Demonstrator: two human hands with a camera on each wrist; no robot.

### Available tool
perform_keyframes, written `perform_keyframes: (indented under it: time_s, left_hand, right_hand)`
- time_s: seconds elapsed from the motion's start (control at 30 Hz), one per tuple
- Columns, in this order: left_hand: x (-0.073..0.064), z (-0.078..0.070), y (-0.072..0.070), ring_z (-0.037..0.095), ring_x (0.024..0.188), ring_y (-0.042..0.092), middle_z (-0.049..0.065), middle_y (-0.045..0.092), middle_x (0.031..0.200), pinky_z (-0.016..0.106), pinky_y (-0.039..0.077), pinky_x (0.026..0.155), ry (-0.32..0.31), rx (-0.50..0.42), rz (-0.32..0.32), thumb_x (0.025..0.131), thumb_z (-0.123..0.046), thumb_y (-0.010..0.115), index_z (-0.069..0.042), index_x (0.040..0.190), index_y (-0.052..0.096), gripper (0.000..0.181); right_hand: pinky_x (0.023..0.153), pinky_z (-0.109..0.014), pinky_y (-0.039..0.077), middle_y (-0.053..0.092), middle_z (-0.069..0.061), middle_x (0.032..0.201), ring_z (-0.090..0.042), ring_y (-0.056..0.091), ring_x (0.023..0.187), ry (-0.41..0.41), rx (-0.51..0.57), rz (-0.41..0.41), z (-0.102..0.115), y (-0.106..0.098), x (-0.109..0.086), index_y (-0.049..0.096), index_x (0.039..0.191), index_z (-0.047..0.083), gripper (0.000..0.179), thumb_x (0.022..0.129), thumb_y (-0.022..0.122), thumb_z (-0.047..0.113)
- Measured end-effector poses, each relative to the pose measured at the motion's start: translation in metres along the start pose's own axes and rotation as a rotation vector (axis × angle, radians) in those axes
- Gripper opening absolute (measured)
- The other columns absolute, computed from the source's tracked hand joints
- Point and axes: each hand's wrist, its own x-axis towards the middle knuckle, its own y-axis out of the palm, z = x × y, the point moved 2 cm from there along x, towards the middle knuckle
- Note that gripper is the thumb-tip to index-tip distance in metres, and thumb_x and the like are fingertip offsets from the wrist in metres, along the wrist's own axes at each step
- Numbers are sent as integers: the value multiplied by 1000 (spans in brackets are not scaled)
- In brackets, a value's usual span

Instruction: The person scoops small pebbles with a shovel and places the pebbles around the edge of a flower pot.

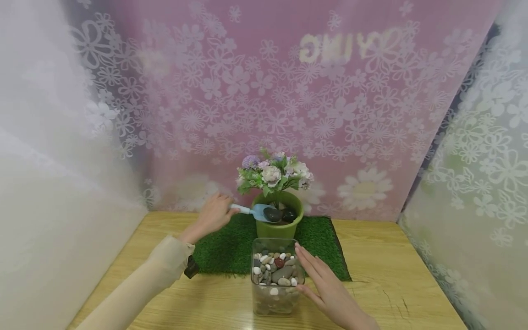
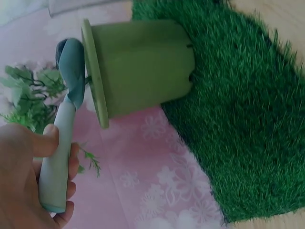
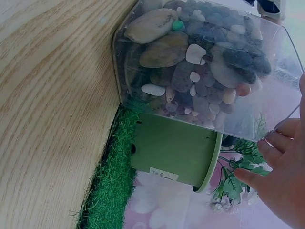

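Note:
My left hand point(image 1: 213, 212) grips the pale handle of a small blue garden trowel point(image 1: 260, 211). A dark stone point(image 1: 272, 214) lies in the trowel's scoop, held at the rim of a green flowerpot point(image 1: 275, 230). In the left wrist view, thumb and fingers wrap round the trowel handle point(image 2: 57, 157). Inside the pot stand flowers point(image 1: 272, 175), with another black stone point(image 1: 289, 214) at their base. My right hand point(image 1: 326, 286) rests with extended fingers against the upper right edge of a clear square container point(image 1: 274, 308) filled with mixed pebbles point(image 1: 282, 273).
The pot stands on a green artificial grass mat point(image 1: 319, 245) laid on a wooden table point(image 1: 383, 275). Flower-patterned pink cloth point(image 1: 264, 105) hangs close behind, with pale side walls left and right. The pebble container stands in front of the pot.

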Motion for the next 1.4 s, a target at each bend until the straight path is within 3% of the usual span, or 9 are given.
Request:
perform_keyframes:
  time_s: [0.13, 0.27, 0.4, 0.53, 0.73, 0.93, 1.17, 1.27, 1.4]
  left_hand:
    - [10, 9, 4, 25, 80, 52, 6, 66, 81, 41, 44, 79, 46, 14, 24, 97, -28, 69, -3, 99, 71, 26]
    - [17, 17, 6, 25, 81, 51, 9, 69, 89, 41, 45, 77, 84, 42, 42, 97, -30, 68, -2, 103, 71, 28]
    - [21, 22, 7, 25, 84, 52, 11, 71, 97, 42, 45, 80, 75, 47, 76, 98, -30, 67, -1, 113, 71, 33]
    - [25, 22, 6, 23, 83, 50, 9, 70, 95, 40, 44, 79, 68, 63, 103, 99, -31, 66, -2, 112, 71, 32]
    - [37, 12, -6, 27, 98, 54, 9, 69, 109, 40, 42, 82, 136, 232, 96, 99, -31, 67, -6, 109, 72, 27]
    - [47, 5, -25, 26, 99, 52, 7, 70, 110, 38, 34, 79, 124, 361, 146, 100, -35, 65, -9, 115, 70, 30]
    - [38, 8, -32, 29, 107, 54, 8, 69, 117, 44, 44, 91, 61, 264, 187, 100, -34, 65, -9, 129, 66, 39]
    - [27, 14, -28, 31, 105, 58, 8, 70, 104, 49, 44, 98, 29, 158, 167, 100, -35, 65, -7, 121, 68, 35]
    - [10, 23, -23, 27, 90, 57, 0, 64, 79, 44, 45, 89, -21, 23, 97, 96, -39, 70, -9, 96, 70, 30]
  right_hand:
    - [104, -56, 42, 25, -3, 167, -23, 40, 145, -13, 1, -11, 1, 0, 1, 21, 163, 19, 84, 97, 70, 30]
    - [105, -56, 42, 25, -2, 167, -23, 39, 145, -19, 6, -11, 2, 1, 2, 20, 163, 18, 83, 97, 70, 30]
    - [106, -56, 41, 24, -2, 168, -22, 39, 146, -13, 14, 0, 3, 1, 3, 20, 164, 18, 83, 98, 69, 30]
    - [106, -56, 41, 24, -2, 167, -22, 39, 145, -13, 23, -4, 3, 1, 3, 20, 163, 19, 83, 97, 69, 30]
    - [104, -57, 43, 25, -2, 167, -23, 41, 144, -30, 17, -20, 4, 2, 3, 21, 163, 18, 83, 96, 70, 29]
    - [104, -58, 43, 25, -3, 167, -24, 40, 144, -28, 24, -21, 4, 1, 3, 21, 163, 17, 82, 97, 69, 29]
    - [104, -57, 43, 25, -3, 167, -25, 40, 145, -12, 25, -11, 3, 0, 2, 21, 163, 18, 83, 97, 69, 28]
    - [104, -57, 44, 25, -3, 167, -25, 40, 145, -6, 24, -8, 1, 1, 2, 20, 163, 18, 83, 98, 69, 28]
    - [103, -56, 44, 25, -3, 167, -24, 40, 145, -11, 11, -16, 1, 0, 0, 22, 163, 17, 82, 97, 69, 28]
